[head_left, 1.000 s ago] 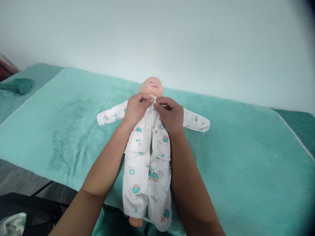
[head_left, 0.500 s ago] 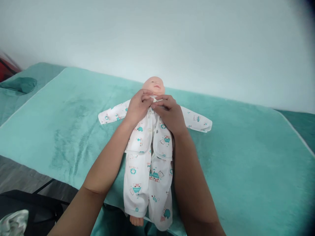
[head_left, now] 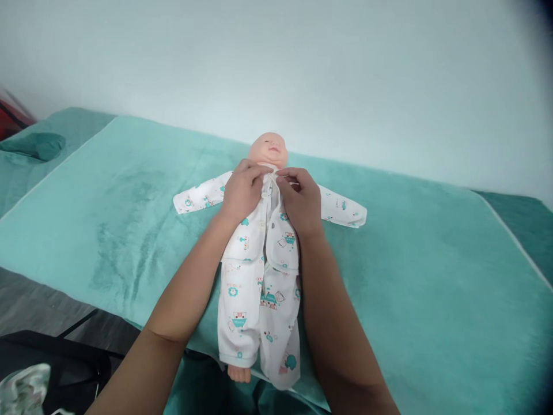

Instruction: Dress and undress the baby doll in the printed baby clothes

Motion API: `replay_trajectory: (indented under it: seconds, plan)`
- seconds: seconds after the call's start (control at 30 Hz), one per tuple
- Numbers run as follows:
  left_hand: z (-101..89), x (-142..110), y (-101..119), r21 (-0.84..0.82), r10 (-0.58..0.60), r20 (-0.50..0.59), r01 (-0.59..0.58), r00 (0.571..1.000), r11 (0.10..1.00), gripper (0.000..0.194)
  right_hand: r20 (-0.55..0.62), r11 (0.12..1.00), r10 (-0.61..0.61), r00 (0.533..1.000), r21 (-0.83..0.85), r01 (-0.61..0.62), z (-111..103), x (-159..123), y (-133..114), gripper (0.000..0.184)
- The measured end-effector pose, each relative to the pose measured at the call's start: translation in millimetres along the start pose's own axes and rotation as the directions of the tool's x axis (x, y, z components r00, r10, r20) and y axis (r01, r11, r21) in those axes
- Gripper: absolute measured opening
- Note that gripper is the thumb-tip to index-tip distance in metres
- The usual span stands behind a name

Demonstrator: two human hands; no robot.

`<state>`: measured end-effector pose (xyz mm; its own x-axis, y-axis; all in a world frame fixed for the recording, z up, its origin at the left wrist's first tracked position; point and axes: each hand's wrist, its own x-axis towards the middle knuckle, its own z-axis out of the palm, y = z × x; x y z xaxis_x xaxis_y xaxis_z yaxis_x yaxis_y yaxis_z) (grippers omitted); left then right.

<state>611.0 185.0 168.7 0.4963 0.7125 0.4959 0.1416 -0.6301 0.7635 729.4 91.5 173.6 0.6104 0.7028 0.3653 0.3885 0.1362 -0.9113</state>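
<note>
A baby doll (head_left: 268, 148) lies on its back on a teal blanket (head_left: 410, 276), dressed in a white printed top (head_left: 259, 230) and matching trousers (head_left: 242, 317). Both sleeves stretch out sideways. My left hand (head_left: 242, 192) pinches the left edge of the top's front opening just below the doll's chin. My right hand (head_left: 300, 199) pinches the opposite edge, fingers curled on the cloth. The two hands almost meet at the collar. One bare foot (head_left: 239, 373) pokes out of a trouser leg near the blanket's front edge.
A plain pale wall rises behind the bed. A folded dark green cloth (head_left: 34, 145) lies at the far left. A black object (head_left: 64, 369) and crumpled pale fabric (head_left: 23, 389) sit on the floor at lower left.
My fingers have shifted slightly at the collar, drawing the two front edges closer together. The doll and sleeves have barely moved.
</note>
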Motion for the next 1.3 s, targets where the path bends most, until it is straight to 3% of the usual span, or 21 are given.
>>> replay_trajectory:
  seconds: [0.1,0.2,0.33,0.43,0.5,0.63,0.77,0.93,1.03,1.3]
  plan:
    - [-2.8,-9,-2,0.078,0.069,-0.035,-0.066,0.997,0.995,0.033,-0.013,0.991,-0.086,0.996,-0.103,0.085,1,-12,-3,0.012]
    - [-8.1,-19,0,0.05,0.106,-0.047,-0.104,0.993,0.993,0.031,-0.009,0.974,-0.148,0.989,-0.176,0.144,-1,-34,-9,0.013]
    - [-15.7,-29,11,0.005,0.094,-0.041,-0.094,0.995,0.996,0.021,0.037,0.931,-0.131,0.991,-0.338,0.136,-3,-60,-19,0.022]
    - [-22.0,-30,18,-0.003,0.035,0.032,-0.035,0.999,0.999,0.009,0.046,0.902,-0.081,0.996,-0.421,0.093,-6,-62,-23,0.015]
    - [-27.2,-28,22,-0.027,0.007,0.116,-0.004,0.993,1.0,0.008,0.051,0.931,-0.025,0.998,-0.363,0.042,-10,-56,-23,0.012]
    - [-37.4,-23,27,-0.065,-0.011,0.262,0.029,0.965,0.997,0.006,0.039,0.988,0.133,0.99,-0.08,-0.13,-18,-47,-20,0.019]
    - [-41.6,-23,30,-0.056,-0.068,0.295,0.088,0.953,0.995,0.005,0.022,0.977,0.184,0.983,0.105,-0.185,-19,-46,-21,0.02]
    - [-35.5,-29,32,-0.284,-0.191,0.241,0.258,0.952,0.923,0.013,0.061,0.963,0.19,0.98,0.18,-0.198,-18,-47,-24,0.019]
    - [-30.0,-30,32,-0.41,-0.225,0.205,0.292,0.953,0.864,0.015,0.084,0.962,0.179,0.98,0.193,-0.193,-18,-47,-26,0.019]
    - [-34.0,-29,31,-0.356,-0.231,0.253,0.313,0.939,0.881,0.012,0.095,0.963,0.194,0.976,0.173,-0.209,-15,-47,-21,0.019]
